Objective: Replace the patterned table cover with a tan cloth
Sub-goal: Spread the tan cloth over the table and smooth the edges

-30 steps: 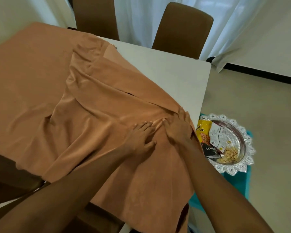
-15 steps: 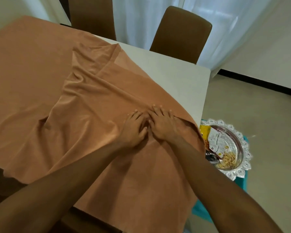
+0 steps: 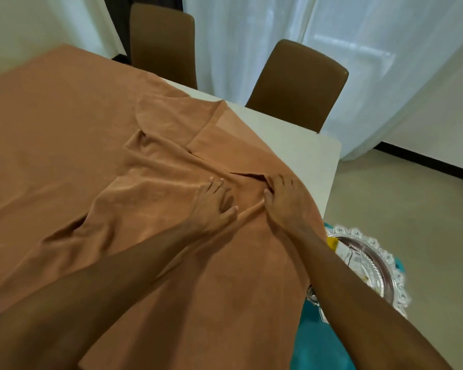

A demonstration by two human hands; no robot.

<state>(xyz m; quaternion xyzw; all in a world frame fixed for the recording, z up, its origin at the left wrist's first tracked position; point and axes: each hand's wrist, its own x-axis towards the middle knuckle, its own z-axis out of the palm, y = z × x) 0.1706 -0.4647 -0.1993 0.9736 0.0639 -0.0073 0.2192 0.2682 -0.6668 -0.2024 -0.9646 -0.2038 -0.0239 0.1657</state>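
The white rectangular table (image 3: 302, 148) is bare only at its far right corner; the rumpled tan cloth (image 3: 64, 134) covers the rest. My left hand (image 3: 211, 206) presses flat on the cloth, fingers spread. My right hand (image 3: 286, 201) rests just right of it, fingertips at a fold; whether it pinches, I cannot tell.

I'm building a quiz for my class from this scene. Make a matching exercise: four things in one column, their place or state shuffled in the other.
1 tan cloth
2 silver tray
3 nearer chair
4 left hand

a at the table's far edge
b pressed flat on the cloth
c rumpled in folds
d on something teal, right of the table

Pairs: 1-c, 2-d, 3-a, 4-b
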